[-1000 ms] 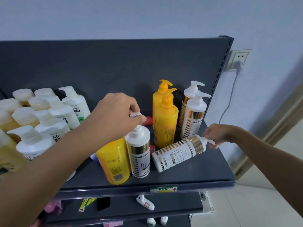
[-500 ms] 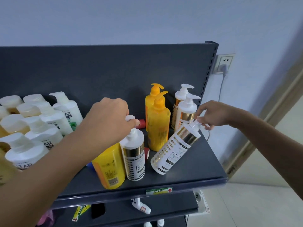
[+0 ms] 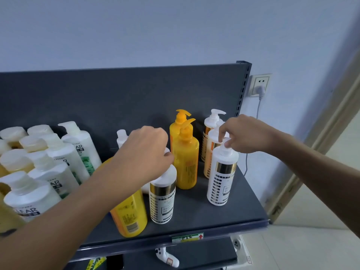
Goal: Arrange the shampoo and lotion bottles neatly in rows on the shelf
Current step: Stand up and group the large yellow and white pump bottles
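Note:
On the dark grey shelf (image 3: 229, 215), my right hand (image 3: 244, 133) grips the pump head of a white-and-gold pump bottle (image 3: 222, 178), which stands upright near the right end. My left hand (image 3: 144, 152) is closed over the pump of a second white-and-gold bottle (image 3: 162, 199) at the front middle. A yellow bottle (image 3: 130, 215) leans beside it, partly hidden under my left forearm. Two yellow pump bottles (image 3: 185, 158) stand in a line behind. Two more white-and-gold bottles (image 3: 211, 133) stand behind the one in my right hand.
Several white and amber flip-cap bottles (image 3: 58, 162) crowd the left of the shelf. A small white bottle top (image 3: 121, 136) shows behind my left hand. The shelf's back panel rises behind. A wall socket (image 3: 260, 84) with a cable is to the right. A lower shelf (image 3: 194, 256) holds small items.
My right hand lifted the lying white-and-gold bottle by its pump and stood it upright on the right of the shelf. My left hand stayed on the other bottle's pump.

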The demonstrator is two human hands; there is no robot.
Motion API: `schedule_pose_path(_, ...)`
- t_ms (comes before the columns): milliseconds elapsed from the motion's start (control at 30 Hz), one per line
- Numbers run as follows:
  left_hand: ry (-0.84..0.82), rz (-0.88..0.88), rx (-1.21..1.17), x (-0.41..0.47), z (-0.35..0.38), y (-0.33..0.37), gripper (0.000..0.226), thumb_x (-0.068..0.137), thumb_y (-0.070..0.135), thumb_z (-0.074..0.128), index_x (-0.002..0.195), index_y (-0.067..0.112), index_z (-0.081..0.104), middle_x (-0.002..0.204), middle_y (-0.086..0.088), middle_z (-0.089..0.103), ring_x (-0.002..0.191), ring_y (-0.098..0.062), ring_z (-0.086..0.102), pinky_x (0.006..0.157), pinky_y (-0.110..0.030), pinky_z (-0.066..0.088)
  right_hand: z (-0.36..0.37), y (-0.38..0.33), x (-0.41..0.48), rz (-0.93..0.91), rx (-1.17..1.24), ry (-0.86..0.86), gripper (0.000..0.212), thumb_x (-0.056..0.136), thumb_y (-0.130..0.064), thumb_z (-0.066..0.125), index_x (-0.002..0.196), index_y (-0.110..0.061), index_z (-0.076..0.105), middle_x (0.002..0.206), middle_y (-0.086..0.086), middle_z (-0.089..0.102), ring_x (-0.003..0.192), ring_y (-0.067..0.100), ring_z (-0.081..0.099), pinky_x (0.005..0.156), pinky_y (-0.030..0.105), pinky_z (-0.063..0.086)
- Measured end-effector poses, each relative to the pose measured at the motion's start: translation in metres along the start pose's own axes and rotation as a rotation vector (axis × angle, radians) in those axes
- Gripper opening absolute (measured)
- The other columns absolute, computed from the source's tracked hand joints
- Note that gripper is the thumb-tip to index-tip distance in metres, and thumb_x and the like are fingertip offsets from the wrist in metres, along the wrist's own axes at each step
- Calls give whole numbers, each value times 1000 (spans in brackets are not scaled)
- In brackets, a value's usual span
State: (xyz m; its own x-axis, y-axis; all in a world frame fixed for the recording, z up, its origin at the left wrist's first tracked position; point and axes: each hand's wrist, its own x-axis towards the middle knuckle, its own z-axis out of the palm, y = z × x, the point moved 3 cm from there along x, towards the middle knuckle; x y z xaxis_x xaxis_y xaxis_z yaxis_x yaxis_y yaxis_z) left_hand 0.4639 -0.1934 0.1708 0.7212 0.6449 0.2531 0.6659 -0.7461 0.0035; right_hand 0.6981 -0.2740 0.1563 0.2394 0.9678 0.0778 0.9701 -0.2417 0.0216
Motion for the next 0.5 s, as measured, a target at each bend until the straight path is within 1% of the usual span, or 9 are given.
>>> schedule_pose_path(33,1,15,-1,1,0,3,26,85,29,58,66,11,57,74,-4,62,70,-21,56,53,-27,32,0,1,1,4,-3,6,22,89,-23,69,110,-27,74,88,-12,52,85,14,56,61,23,39)
schedule_pose_path(100,-3,28,-17,3,1,8,25,84,30,58,74,9,66,81,-4,67,76,-22,61,57,-28,37,0,4,3,12,-5,11,23,88,-23,69,110,-27,75,89,-11,54,86,16,58,64,27,44)
schedule_pose_path(133,-4,32,-26,5,2,10,25,83,31,58,74,9,66,82,-3,67,77,-22,62,57,-29,36,0,6,3,16,-8,13,23,88,-22,69,109,-28,75,89,-10,55,87,17,59,65,28,46)
schedule_pose_path(200,-4,48,-41,8,4,18,25,80,30,58,68,8,62,77,-3,63,76,-23,62,54,-29,32,-1,7,4,21,-19,16,23,87,-21,68,108,-28,75,90,-9,57,88,18,60,67,31,50)
schedule_pose_path(233,-6,61,-60,10,5,23,25,79,30,60,70,8,64,76,-4,64,75,-24,62,54,-32,37,-2,7,4,18,-25,18,23,87,-21,68,107,-29,75,90,-9,57,88,18,60,70,33,52)
schedule_pose_path(300,-32,80,-141,13,5,33,26,80,31,64,83,7,74,84,-5,71,81,-24,67,65,-38,52,-4,8,5,12,-25,13,22,86,-22,70,105,-30,76,86,-11,56,87,17,59,74,38,55)
schedule_pose_path(367,-58,87,-243,15,6,43,25,80,30,68,88,9,77,88,-8,75,86,-25,69,73,-40,57,-6,11,9,11,-8,4,21,85,-25,72,104,-31,77,78,-15,51,80,13,56,73,37,54)
schedule_pose_path(433,-75,99,-329,17,9,53,21,80,30,69,86,12,78,87,-8,75,86,-25,70,75,-42,58,-7,12,12,2,26,-6,22,84,-30,75,105,-29,79,72,-18,47,70,6,50,68,31,48)
schedule_pose_path(500,-82,117,-400,21,11,62,21,81,31,70,89,13,78,85,-7,75,86,-24,70,75,-44,58,-8,13,13,-5,80,-14,25,82,-36,78,105,-27,79,69,-18,48,65,0,49,63,27,42)
